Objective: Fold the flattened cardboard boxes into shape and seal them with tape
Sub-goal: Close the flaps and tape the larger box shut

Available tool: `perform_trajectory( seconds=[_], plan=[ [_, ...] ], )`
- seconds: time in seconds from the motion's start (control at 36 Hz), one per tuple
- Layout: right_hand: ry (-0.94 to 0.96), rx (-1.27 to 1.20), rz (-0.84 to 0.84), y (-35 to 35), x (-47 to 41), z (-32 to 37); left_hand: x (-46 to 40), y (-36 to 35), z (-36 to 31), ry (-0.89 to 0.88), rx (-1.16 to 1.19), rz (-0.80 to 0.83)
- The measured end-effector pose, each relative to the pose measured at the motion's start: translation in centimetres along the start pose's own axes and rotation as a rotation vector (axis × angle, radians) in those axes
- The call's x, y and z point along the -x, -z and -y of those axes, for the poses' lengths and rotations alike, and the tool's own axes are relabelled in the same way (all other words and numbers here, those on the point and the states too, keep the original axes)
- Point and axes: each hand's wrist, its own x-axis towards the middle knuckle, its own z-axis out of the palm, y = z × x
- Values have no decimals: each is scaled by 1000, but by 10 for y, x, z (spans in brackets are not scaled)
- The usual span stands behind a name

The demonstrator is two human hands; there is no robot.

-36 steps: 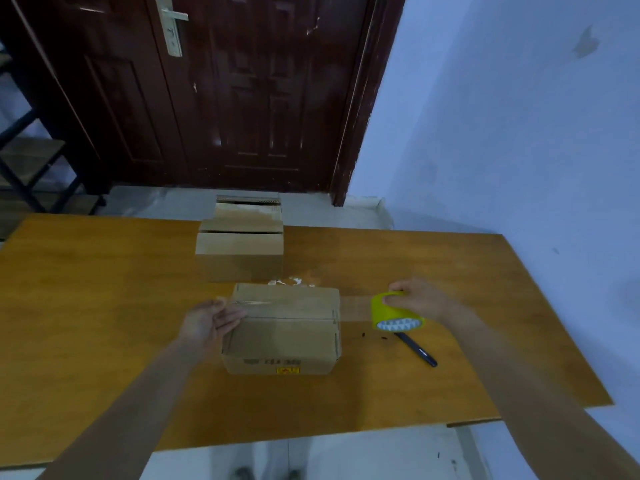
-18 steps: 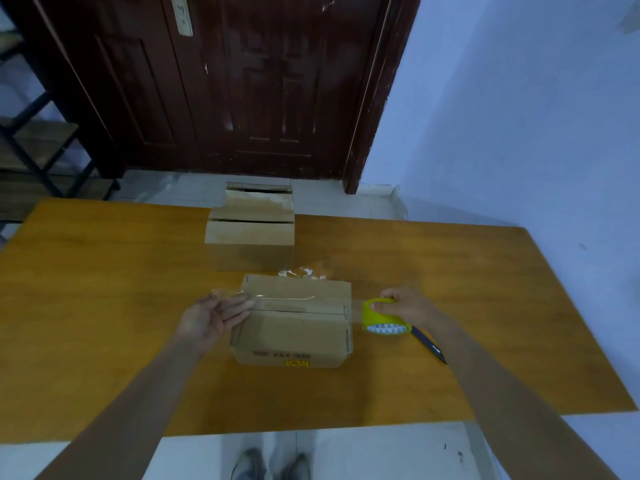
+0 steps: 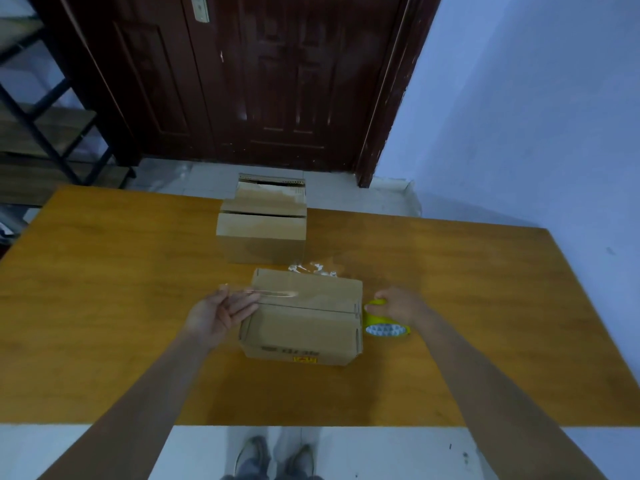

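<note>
Though the near box (image 3: 301, 320) between the hands carries dark print and a yellow label, neither is legible. The left hand (image 3: 216, 315) lies flat-fingered against its left end; the right hand (image 3: 398, 306) grips a yellow tape roll (image 3: 385, 323) beside its right end. Beyond both hands stands a second box (image 3: 262, 230), with crumpled tape scraps (image 3: 311, 268) between the boxes.
</note>
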Motion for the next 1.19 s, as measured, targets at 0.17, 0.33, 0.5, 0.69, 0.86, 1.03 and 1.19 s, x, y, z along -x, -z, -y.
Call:
perform_trajectory(
  seconds=[0.17,0.33,0.5,0.69,0.86,1.03,1.19],
  plan=[
    [-5,33,-5,-1,-2,-3,2,-8,-6,-269,-590,-374],
    [-18,43,-6,-1,-3,-3,-1,-1,-7,-291,-775,-457],
    [-1,65,-18,0,-5,-2,-2,3,-2,-154,-726,-506],
    [-12,47,-8,-3,-8,0,-13,2,2,-38,-707,-473],
    [-36,39,-15,-6,-12,3,-26,3,10,108,-704,-469],
    [-88,52,-27,-12,-10,7,-34,5,12,173,-706,-480],
    [-130,5,-64,-16,-7,14,-30,2,14,229,-602,-415]
  ],
)
